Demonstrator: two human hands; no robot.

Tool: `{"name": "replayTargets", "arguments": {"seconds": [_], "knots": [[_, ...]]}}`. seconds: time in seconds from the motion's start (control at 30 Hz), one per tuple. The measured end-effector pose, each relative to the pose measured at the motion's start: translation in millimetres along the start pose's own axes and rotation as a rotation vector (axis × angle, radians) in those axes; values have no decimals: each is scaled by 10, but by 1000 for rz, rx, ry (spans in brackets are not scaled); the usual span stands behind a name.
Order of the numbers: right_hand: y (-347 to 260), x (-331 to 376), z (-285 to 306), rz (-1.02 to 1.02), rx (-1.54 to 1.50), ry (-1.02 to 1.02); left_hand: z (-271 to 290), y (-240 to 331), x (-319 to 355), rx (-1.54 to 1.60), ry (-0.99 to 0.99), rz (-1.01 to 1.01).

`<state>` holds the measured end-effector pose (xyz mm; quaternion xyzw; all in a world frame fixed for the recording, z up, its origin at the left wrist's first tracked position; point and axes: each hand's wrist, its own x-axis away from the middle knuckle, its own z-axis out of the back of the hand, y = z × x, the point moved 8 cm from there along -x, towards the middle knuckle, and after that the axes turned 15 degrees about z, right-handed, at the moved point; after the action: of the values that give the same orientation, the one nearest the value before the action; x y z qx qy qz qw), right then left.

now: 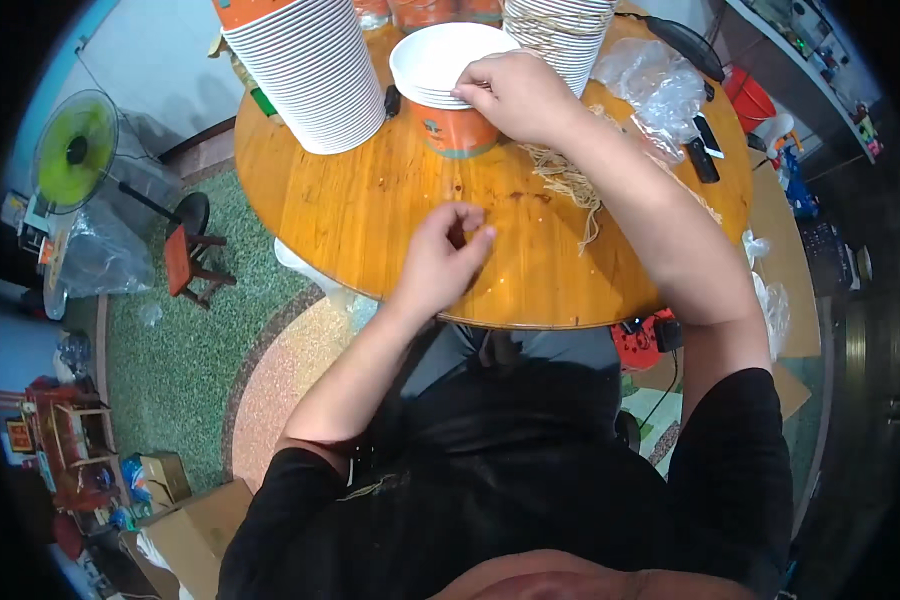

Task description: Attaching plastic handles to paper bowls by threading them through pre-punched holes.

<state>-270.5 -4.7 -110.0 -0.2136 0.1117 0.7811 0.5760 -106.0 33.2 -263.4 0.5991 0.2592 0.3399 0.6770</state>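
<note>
My right hand [518, 95] reaches to the back middle of a round wooden table. Its thumb and fingers pinch the rim of a short stack of paper buckets [460, 135], white inside and orange outside. How many buckets it grips cannot be made out. My left hand [448, 252] hovers over the near part of the table, loosely curled, with a gap between thumb and fingers and nothing seen in it. Beside my right wrist lies a tangle of thin tan strings [568, 185].
A tall leaning stack of paper buckets [305, 80] stands at the left, another stack [560, 35] at the back right. A clear plastic bag [655, 85] and a dark handheld item [701, 160] lie on the table's [340, 225] right side. A green fan [75, 150] stands at far left.
</note>
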Motion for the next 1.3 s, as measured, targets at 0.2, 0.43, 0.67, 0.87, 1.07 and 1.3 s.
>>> {"name": "replayTargets", "arguments": {"seconds": [0.2, 0.43, 0.67, 0.87, 1.07, 1.3], "knots": [[-133, 28, -34, 73, -50, 151, 435, 504, -646, 461, 47, 134], [-279, 124, -107, 94, 7, 301, 474, 472, -1017, 548, 12, 254], [-379, 195, -16, 132, 38, 451, 400, 388, -939, 625, -43, 267], [-478, 174, 3, 184, 51, 452, 389, 516, -784, 640, -135, 234], [-553, 228, -94, 177, 21, 437, 451, 388, -803, 579, -58, 279], [-596, 226, -68, 184, 86, 509, 491, 491, -887, 599, 9, 291]]}}
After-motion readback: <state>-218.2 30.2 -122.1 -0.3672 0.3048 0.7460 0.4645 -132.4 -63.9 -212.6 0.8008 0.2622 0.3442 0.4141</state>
